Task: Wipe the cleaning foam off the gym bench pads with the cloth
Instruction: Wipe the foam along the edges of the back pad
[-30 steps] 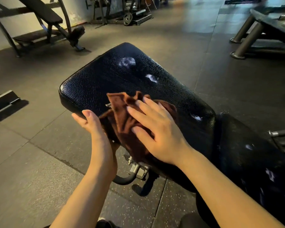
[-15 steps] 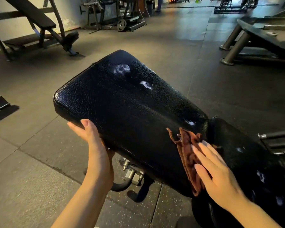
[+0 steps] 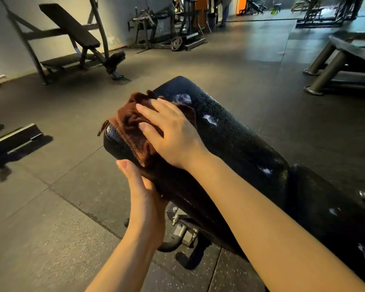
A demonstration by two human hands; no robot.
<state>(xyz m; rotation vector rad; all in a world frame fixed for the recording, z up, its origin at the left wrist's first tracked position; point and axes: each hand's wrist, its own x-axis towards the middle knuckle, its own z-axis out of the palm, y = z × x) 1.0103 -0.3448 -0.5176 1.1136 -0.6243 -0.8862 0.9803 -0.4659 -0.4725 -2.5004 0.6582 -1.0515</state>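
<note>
A black textured bench pad runs from the centre toward the lower right, where a second pad joins it. White foam patches lie near the pad's far end, with smaller ones further along and on the second pad. A crumpled brown cloth lies over the far left end of the pad. My right hand presses flat on the cloth with straight fingers. My left hand rests against the pad's near side edge, thumb up; its fingers are hidden under the pad.
The floor is dark rubber tiles. An incline bench stands by the wall at the back left. A weight machine is at the back, metal frame legs at the right, a low bar at the left. The bench's handle sits under the pad.
My right hand slid the cloth from the joint between the pads up to the pad's far left end. The camera tilted up. My left hand stayed at the pad's side.
</note>
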